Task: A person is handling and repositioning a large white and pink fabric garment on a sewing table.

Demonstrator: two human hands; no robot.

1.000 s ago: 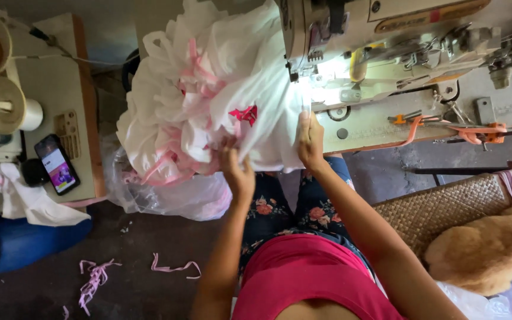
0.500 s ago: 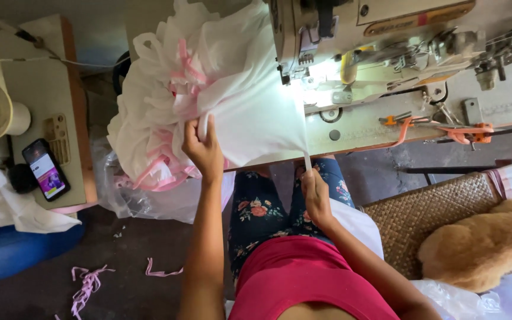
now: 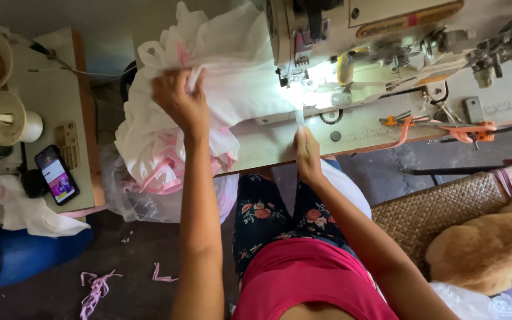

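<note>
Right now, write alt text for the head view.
A person at a sewing machine grips a heap of white and pink cloth with the left hand; the right hand rests at the table edge. A phone lies on a side table.

left hand pushed white garment farther up, right hand returned to table edge

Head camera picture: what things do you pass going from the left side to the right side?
White thread spool → phone → left hand on the white and pink cloth → right hand → orange strap → furry tan animal.
</note>
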